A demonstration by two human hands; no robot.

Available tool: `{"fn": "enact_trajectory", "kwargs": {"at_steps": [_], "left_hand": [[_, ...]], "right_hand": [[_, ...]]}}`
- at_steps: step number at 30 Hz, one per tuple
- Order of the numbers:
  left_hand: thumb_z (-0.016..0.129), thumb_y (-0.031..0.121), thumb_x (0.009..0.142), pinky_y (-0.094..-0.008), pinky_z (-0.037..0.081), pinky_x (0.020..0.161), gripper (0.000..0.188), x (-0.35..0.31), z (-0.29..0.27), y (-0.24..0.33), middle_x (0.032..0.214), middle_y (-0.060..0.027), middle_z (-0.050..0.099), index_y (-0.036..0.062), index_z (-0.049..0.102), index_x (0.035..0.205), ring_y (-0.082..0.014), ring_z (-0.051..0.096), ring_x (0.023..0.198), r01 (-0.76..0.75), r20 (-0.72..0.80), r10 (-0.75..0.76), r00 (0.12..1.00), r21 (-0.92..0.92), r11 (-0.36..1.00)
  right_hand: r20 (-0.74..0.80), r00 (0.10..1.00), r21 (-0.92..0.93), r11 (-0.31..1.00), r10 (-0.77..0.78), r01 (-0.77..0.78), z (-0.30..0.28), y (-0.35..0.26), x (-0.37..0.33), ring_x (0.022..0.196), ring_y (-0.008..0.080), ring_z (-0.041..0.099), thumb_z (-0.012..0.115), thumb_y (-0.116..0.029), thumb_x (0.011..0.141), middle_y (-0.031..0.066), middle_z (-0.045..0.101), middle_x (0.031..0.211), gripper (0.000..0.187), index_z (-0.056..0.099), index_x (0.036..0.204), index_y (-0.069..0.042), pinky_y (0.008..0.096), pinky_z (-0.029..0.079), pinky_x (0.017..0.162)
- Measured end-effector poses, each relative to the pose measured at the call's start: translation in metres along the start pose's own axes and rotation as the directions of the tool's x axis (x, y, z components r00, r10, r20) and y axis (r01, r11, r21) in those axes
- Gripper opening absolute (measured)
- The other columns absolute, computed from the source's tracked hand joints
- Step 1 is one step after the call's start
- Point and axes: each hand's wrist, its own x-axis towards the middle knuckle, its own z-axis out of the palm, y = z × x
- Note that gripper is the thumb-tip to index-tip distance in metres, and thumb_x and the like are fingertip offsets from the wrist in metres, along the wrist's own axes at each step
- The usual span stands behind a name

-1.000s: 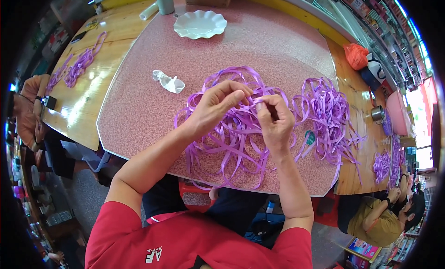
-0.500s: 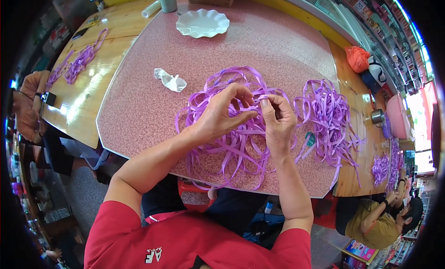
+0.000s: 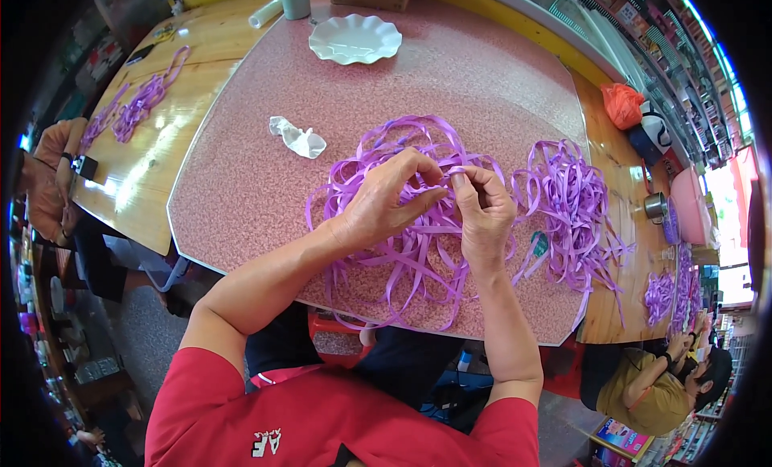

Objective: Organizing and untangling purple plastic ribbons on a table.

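Observation:
A loose heap of purple ribbon (image 3: 418, 262) lies on the pink speckled table in front of me, its loops spread under and around both hands. Above the heap, my right hand (image 3: 485, 218) pinches a bit of purple ribbon between thumb and forefinger. Close beside it is my left hand (image 3: 388, 197), with its curled fingers and thumb pointing at the same spot and closed about the ribbon. The exact hold at the fingertips is partly hidden. To the right lies a second, denser pile of purple ribbon (image 3: 567, 197).
A crumpled white tissue (image 3: 297, 137) and a white scalloped dish (image 3: 355, 40) are farther off on the pink table (image 3: 233, 201). More purple ribbon (image 3: 141, 105) lies on the wooden table at left. People sit at both sides. A red bag (image 3: 622, 105) stands at far right.
Both hands stay nearly in place, fingertips close together at the ribbon. The whole view has shifted slightly; the ribbon heaps look the same.

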Motion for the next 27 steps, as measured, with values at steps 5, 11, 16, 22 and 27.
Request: {"fn": "enact_trajectory", "kwargs": {"at_steps": [5,11,16,22,27], "left_hand": [[0.075,0.004,0.084,-0.0292,0.05,0.073,0.022,0.0,-0.004,-0.004,0.09,-0.0071,0.062,0.0017,0.06,0.101,-0.0165,0.061,0.08,0.009,0.015,-0.009,1.0,0.007,1.0],[0.062,0.011,0.096,-0.0233,0.045,0.076,0.012,0.0,-0.01,-0.001,0.094,0.0015,0.057,0.0027,0.058,0.105,-0.0063,0.053,0.086,0.383,0.241,-0.309,0.92,-0.383,0.841],[0.06,0.019,0.101,-0.0218,0.043,0.076,0.016,0.0,-0.011,0.0,0.096,0.0039,0.054,0.0043,0.056,0.106,-0.004,0.05,0.087,0.51,0.432,-0.312,0.846,-0.486,0.71],[0.061,0.022,0.1,-0.0191,0.041,0.071,0.017,0.004,-0.014,0.001,0.092,0.006,0.055,0.0059,0.058,0.105,-0.0008,0.05,0.084,0.59,0.492,-0.343,0.8,-0.542,0.598],[0.063,0.021,0.099,-0.0188,0.042,0.07,0.017,0.005,-0.017,0.0,0.091,0.0057,0.059,0.0052,0.06,0.104,-0.0008,0.053,0.083,0.596,0.456,-0.389,0.801,-0.538,0.596]], "right_hand": [[0.035,0.998,0.025,0.998,0.056,-0.057,0.0,-0.006,-0.001,0.072,-0.0004,0.052,0.065,-0.006,0.095,-0.004,0.064,0.086,0.009,0.068,0.102,-0.002,0.0145,0.041,0.061],[0.239,0.971,-0.034,0.999,0.007,0.001,-0.012,-0.01,0.004,0.069,0.0038,0.048,0.06,0.0,0.09,-0.0011,0.06,0.085,0.007,0.066,0.092,-0.003,0.0207,0.037,0.057],[0.42,0.874,-0.303,0.87,-0.245,0.389,-0.019,-0.014,0.012,0.069,0.0099,0.051,0.058,0.003,0.08,0.0035,0.059,0.083,0.007,0.06,0.085,-0.002,0.0242,0.04,0.059],[0.468,0.766,-0.42,0.653,-0.44,0.631,-0.017,-0.014,0.015,0.065,0.0138,0.056,0.065,0.0,0.076,0.0072,0.061,0.083,0.011,0.061,0.086,-0.002,0.0256,0.045,0.056],[0.377,0.863,-0.488,0.72,-0.335,0.493,-0.012,-0.016,0.01,0.071,0.0191,0.066,0.07,0.005,0.074,0.0091,0.064,0.083,0.016,0.063,0.086,-0.003,0.0285,0.053,0.061]]}}
